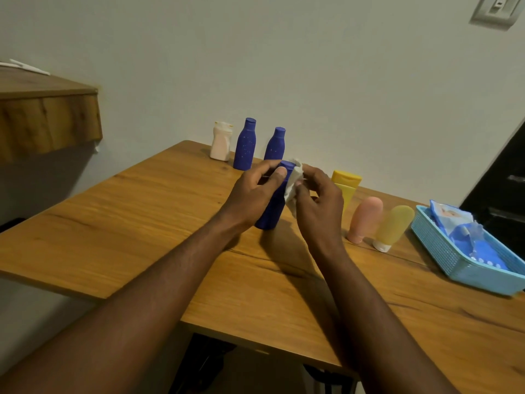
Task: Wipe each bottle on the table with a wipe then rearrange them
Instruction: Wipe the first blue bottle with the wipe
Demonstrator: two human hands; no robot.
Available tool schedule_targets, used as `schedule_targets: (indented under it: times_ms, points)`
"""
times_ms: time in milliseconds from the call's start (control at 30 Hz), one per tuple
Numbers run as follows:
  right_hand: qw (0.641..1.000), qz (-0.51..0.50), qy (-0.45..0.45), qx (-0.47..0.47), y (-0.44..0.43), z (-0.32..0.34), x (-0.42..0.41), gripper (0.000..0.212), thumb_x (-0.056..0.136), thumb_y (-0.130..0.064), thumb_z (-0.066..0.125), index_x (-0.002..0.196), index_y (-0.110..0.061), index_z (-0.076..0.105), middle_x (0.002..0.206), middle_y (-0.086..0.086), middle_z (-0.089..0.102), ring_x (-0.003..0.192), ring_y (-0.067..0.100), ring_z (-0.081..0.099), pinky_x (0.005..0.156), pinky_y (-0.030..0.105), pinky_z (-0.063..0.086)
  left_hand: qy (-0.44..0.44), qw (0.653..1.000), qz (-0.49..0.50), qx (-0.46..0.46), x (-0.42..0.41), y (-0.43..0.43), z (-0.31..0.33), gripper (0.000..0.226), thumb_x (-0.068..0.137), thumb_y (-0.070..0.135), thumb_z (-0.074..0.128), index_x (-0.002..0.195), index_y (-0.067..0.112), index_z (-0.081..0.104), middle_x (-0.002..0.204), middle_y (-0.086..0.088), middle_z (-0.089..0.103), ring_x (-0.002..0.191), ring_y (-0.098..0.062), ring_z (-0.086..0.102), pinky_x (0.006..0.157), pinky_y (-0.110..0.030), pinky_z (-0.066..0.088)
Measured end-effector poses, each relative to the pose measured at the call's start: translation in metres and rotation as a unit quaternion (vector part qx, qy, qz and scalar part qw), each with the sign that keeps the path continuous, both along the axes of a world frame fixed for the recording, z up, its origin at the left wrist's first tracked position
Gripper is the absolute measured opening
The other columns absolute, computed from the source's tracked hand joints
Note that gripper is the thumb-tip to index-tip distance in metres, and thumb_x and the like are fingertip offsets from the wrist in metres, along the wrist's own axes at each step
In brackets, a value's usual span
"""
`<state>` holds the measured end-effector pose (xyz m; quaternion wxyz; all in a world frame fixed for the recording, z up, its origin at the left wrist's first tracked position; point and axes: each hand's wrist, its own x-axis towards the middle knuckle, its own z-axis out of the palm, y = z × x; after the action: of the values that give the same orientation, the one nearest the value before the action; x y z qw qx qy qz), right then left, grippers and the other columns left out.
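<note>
One blue bottle [272,213] stands almost upright on the table [136,223], between both hands. The left hand [250,194] curls its fingers [279,175] round the neck. The right hand [322,207] pinches a wipe [294,182] against the bottle's right side. The long axis is vertical, so the wipe should probably travel downward.

Between the left hand [252,191] and right hand [318,203], the bottle [272,209] was deep blue and the wipe [294,180] white. Beyond the hands, two farther bottles [245,146] [275,145] were blue with pale specks, and a squat bottle [221,142] cream. Right of the right hand were a yellow tube [347,183], a pink tube [365,220], a mustard tube [394,226] with a white cap, and a light-blue latticed basket [434,245]. The table [127,217] was orange-brown, wood-grained.
</note>
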<state>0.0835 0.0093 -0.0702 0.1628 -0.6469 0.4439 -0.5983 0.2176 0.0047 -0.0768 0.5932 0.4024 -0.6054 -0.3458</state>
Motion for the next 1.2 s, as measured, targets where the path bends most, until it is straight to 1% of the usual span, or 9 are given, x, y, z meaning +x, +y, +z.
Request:
schedule_targets:
  times_ms: [100,333,467,667,733,833,933,1100,1200]
  points:
    - [1.0,0.028,-0.01,-0.001,0.0005,0.0022,-0.0004,0.033,0.102,-0.012,0.052,0.131,-0.019,0.066,0.12,-0.009,0.067,0.109,0.006,0.062,0.079,0.013,0.053,-0.014,1.0,0.002,-0.013,-0.0025,0.0014,-0.0012,0.035,0.103,0.042,0.061,0.136,0.028,0.064,0.126,0.009,0.068,0.117,-0.006,0.064,0.102,-0.036,0.055]
    - [0.995,-0.005,0.059,-0.081,0.0031,0.0055,-0.0036,0.041,0.089,-0.016,0.048,0.124,-0.018,0.07,0.125,-0.002,0.065,0.117,0.012,0.057,0.092,0.031,0.055,-0.05,0.997,0.041,-0.032,-0.0039,0.0028,-0.0024,0.047,0.097,0.046,0.069,0.138,0.026,0.064,0.127,0.012,0.07,0.118,-0.005,0.064,0.106,-0.047,0.054]
    - [0.988,-0.024,0.093,-0.117,0.0057,0.0063,-0.0056,0.045,0.083,-0.01,0.046,0.118,-0.018,0.073,0.122,0.0,0.064,0.117,0.013,0.052,0.09,0.017,0.047,-0.053,0.996,0.056,-0.034,-0.0015,0.0036,-0.0038,0.043,0.098,0.039,0.069,0.139,0.024,0.065,0.129,0.011,0.07,0.119,-0.007,0.064,0.106,-0.05,0.054]
    - [0.992,-0.023,0.111,-0.054,0.0024,0.0046,-0.0044,0.048,0.086,-0.009,0.047,0.13,-0.019,0.066,0.128,0.001,0.06,0.121,0.015,0.046,0.101,0.039,0.047,-0.052,0.997,0.043,-0.045,-0.0043,0.0065,0.0003,0.037,0.099,0.037,0.07,0.133,0.026,0.069,0.123,0.012,0.072,0.113,-0.004,0.066,0.105,-0.05,0.055]
    - [0.99,-0.011,0.12,-0.067,0.0048,0.0062,-0.0044,0.052,0.083,-0.008,0.045,0.128,-0.02,0.067,0.129,-0.001,0.058,0.122,0.013,0.045,0.099,0.032,0.046,-0.05,0.997,0.042,-0.042,-0.0027,0.0062,0.0,0.036,0.099,0.034,0.069,0.134,0.024,0.068,0.123,0.01,0.072,0.114,-0.005,0.066,0.106,-0.05,0.054]
    - [0.989,-0.006,0.126,-0.076,0.0076,0.0078,-0.0017,0.053,0.079,-0.01,0.044,0.125,-0.02,0.069,0.131,0.001,0.058,0.123,0.013,0.044,0.094,0.01,0.035,-0.052,0.997,0.039,-0.035,-0.0002,0.0039,-0.0016,0.036,0.101,0.029,0.067,0.136,0.021,0.068,0.125,0.007,0.072,0.118,-0.009,0.065,0.108,-0.05,0.053]
    - [0.991,-0.011,0.123,-0.053,0.0043,0.0058,0.0006,0.052,0.083,-0.008,0.048,0.131,-0.019,0.065,0.129,0.002,0.059,0.122,0.015,0.046,0.092,0.003,0.029,-0.048,0.998,0.033,-0.034,-0.0016,0.0037,-0.0012,0.038,0.101,0.032,0.067,0.137,0.022,0.068,0.126,0.008,0.072,0.118,-0.009,0.066,0.107,-0.048,0.054]
    - [0.997,0.018,0.076,-0.006,0.0017,0.0044,0.0,0.051,0.091,0.001,0.055,0.139,-0.017,0.058,0.13,0.001,0.061,0.119,0.013,0.055,0.095,0.025,0.051,-0.044,0.998,0.018,-0.044,-0.003,0.0031,-0.0006,0.037,0.101,0.035,0.067,0.136,0.023,0.068,0.123,0.009,0.074,0.115,-0.008,0.068,0.105,-0.046,0.056]
    - [0.996,0.086,0.001,0.036,0.0036,0.005,0.0011,0.048,0.093,0.001,0.053,0.137,-0.018,0.059,0.125,-0.005,0.066,0.115,0.01,0.061,0.092,0.026,0.056,-0.024,0.999,0.022,-0.036,0.0008,0.0018,-0.0005,0.039,0.1,0.037,0.068,0.137,0.024,0.065,0.126,0.009,0.072,0.118,-0.006,0.067,0.105,-0.045,0.056]
